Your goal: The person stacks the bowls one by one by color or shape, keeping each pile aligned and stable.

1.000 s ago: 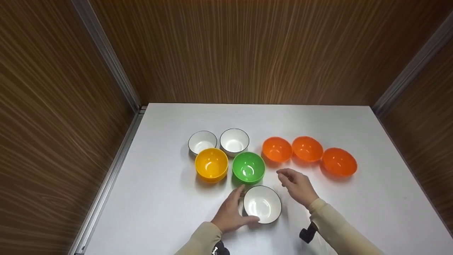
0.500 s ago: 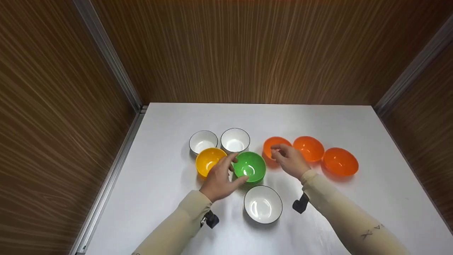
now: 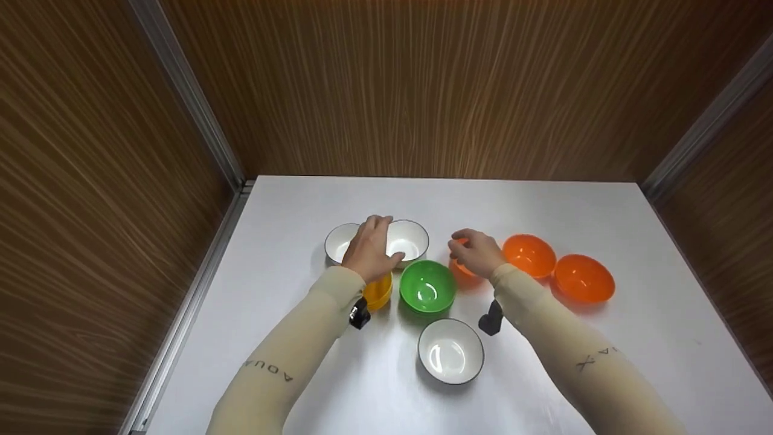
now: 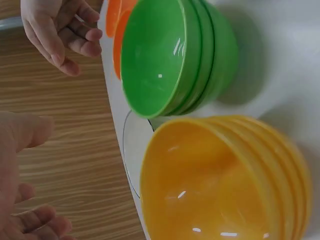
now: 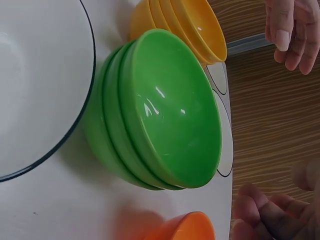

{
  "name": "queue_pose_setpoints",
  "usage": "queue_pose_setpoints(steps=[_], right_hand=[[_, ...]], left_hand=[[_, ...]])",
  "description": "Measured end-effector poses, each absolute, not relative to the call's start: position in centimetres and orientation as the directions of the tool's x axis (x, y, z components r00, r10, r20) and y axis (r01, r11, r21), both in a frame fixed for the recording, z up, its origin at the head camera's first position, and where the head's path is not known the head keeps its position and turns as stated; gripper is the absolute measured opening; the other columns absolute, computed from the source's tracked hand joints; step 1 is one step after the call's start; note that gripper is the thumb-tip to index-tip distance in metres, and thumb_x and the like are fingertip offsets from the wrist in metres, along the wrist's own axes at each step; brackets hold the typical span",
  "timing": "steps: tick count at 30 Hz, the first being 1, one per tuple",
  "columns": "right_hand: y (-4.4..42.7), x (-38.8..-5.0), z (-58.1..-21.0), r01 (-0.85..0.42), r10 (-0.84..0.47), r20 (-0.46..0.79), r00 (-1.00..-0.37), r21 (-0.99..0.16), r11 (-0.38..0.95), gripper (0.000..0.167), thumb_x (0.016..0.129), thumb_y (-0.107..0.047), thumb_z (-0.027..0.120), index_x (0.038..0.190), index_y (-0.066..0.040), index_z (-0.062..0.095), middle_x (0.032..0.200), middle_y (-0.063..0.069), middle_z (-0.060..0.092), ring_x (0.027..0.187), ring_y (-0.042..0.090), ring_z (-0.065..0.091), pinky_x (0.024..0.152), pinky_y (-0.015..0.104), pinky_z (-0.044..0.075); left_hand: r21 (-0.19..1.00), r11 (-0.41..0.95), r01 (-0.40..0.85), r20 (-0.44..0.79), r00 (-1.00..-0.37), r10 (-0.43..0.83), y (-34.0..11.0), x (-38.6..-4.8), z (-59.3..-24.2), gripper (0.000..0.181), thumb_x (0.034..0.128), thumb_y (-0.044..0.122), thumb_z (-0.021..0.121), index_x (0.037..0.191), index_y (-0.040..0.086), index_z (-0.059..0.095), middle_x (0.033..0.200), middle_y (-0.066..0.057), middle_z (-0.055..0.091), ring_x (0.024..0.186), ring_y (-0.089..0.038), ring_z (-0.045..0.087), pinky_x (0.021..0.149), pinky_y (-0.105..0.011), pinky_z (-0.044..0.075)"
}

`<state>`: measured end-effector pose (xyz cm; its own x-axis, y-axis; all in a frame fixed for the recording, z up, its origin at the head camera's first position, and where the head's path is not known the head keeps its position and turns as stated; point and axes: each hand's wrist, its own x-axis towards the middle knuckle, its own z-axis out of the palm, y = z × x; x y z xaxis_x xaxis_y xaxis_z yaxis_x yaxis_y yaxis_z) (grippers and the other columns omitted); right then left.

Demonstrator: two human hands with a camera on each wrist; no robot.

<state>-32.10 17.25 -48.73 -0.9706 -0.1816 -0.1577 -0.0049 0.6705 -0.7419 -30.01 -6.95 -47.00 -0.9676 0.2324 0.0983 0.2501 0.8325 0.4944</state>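
In the head view my left hand [image 3: 369, 251] hovers over the two back white bowls, its thumb apart from the fingers, beside the right one [image 3: 412, 240]. Its wrist partly covers the yellow bowls [image 3: 379, 292], which the left wrist view shows as a nested stack [image 4: 200, 175]. My right hand [image 3: 478, 252], fingers loosely bent and holding nothing, is above the leftmost orange bowl [image 3: 464, 273] and hides much of it. Between the hands stands the stack of green bowls [image 3: 427, 287], seen nested in the right wrist view [image 5: 170, 110].
Another white bowl [image 3: 451, 351] stands nearest me, in front of the green stack. Two more orange bowls [image 3: 529, 256] [image 3: 583, 279] stand at the right. Wood-patterned panels [image 3: 398, 90] enclose the white table [image 3: 272, 241] at the back and sides.
My left hand has moved from the near white bowl, past the yellow and green stacks, to above the back white bowls. My right hand has moved back and left over the leftmost orange bowl.
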Motion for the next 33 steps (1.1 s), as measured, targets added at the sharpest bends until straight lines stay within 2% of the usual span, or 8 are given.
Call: queue_pose_setpoints(steps=[4, 8, 12, 19, 25, 29, 33], right_hand=[[16.7, -32.7, -48.8, 0.014, -0.164, -0.186, -0.969, -0.7, 0.714, 0.046, 0.096, -0.031, 0.049, 0.132, -0.003, 0.052, 0.101, 0.012, 0.071, 0.087, 0.023, 0.068, 0.092, 0.04, 0.048], [16.3, -33.2, -49.0, 0.047, -0.152, -0.231, -0.961, -0.678, 0.733, 0.047, 0.097, -0.032, 0.048, 0.134, -0.004, 0.051, 0.105, 0.012, 0.07, 0.092, 0.023, 0.067, 0.093, 0.041, 0.049], [15.8, -33.5, -49.3, 0.06, -0.156, -0.253, -0.955, -0.678, 0.733, 0.047, 0.098, -0.03, 0.048, 0.135, -0.001, 0.049, 0.109, 0.015, 0.068, 0.096, 0.025, 0.066, 0.092, 0.041, 0.051], [14.9, -33.8, -49.9, 0.041, -0.153, -0.226, -0.962, -0.672, 0.739, 0.046, 0.097, -0.024, 0.049, 0.133, 0.005, 0.048, 0.103, 0.016, 0.069, 0.09, 0.026, 0.066, 0.088, 0.04, 0.051], [14.0, -33.6, -50.7, -0.004, -0.179, -0.198, -0.964, -0.66, 0.752, 0.047, 0.094, -0.019, 0.05, 0.132, 0.009, 0.048, 0.101, 0.021, 0.069, 0.092, 0.032, 0.067, 0.093, 0.042, 0.05], [13.6, -33.4, -51.0, -0.048, -0.197, -0.171, -0.965, -0.626, 0.778, 0.049, 0.093, -0.017, 0.05, 0.131, 0.013, 0.047, 0.104, 0.024, 0.067, 0.106, 0.038, 0.061, 0.1, 0.045, 0.045], [13.4, -33.2, -51.4, -0.039, -0.191, -0.189, -0.963, -0.604, 0.796, 0.05, 0.094, -0.016, 0.05, 0.134, 0.014, 0.045, 0.116, 0.027, 0.063, 0.121, 0.04, 0.051, 0.107, 0.046, 0.038]], left_hand=[[0.425, 0.872, 0.243, 0.045, -0.968, 0.248, -6.5, -31.3, -46.9, 0.081, 0.0796, 0.033, 0.077, 0.146, 0.009, 0.037, 0.145, -0.014, 0.037, 0.132, -0.029, 0.038, 0.111, -0.04, 0.034], [0.375, 0.892, 0.253, 0.02, -0.964, 0.265, -6.2, -32.3, -47.1, 0.083, 0.0765, 0.03, 0.079, 0.145, 0.006, 0.038, 0.144, -0.019, 0.038, 0.131, -0.031, 0.038, 0.111, -0.041, 0.032], [0.343, 0.906, 0.249, -0.001, -0.964, 0.265, -6.0, -33.0, -47.5, 0.086, 0.0735, 0.028, 0.08, 0.144, 0.004, 0.038, 0.139, -0.02, 0.042, 0.128, -0.032, 0.04, 0.11, -0.041, 0.034], [0.283, 0.927, 0.246, -0.039, -0.963, 0.267, -5.3, -33.5, -48.7, 0.087, 0.0675, 0.03, 0.084, 0.139, 0.002, 0.042, 0.122, -0.019, 0.053, 0.116, -0.034, 0.047, 0.099, -0.047, 0.041], [0.204, 0.952, 0.227, -0.076, -0.966, 0.246, -4.8, -33.5, -49.8, 0.094, 0.0654, 0.035, 0.085, 0.141, 0.001, 0.04, 0.119, -0.021, 0.059, 0.116, -0.037, 0.047, 0.098, -0.05, 0.04], [0.15, 0.968, 0.199, -0.117, -0.969, 0.218, -4.5, -33.3, -50.0, 0.094, 0.0712, 0.028, 0.08, 0.148, 0.002, 0.032, 0.124, -0.021, 0.059, 0.122, -0.038, 0.044, 0.098, -0.048, 0.039], [0.11, 0.977, 0.185, -0.134, -0.971, 0.199, -4.1, -32.9, -49.9, 0.081, 0.0812, 0.02, 0.069, 0.15, 0.004, 0.029, 0.124, -0.02, 0.061, 0.125, -0.039, 0.043, 0.098, -0.046, 0.039]])
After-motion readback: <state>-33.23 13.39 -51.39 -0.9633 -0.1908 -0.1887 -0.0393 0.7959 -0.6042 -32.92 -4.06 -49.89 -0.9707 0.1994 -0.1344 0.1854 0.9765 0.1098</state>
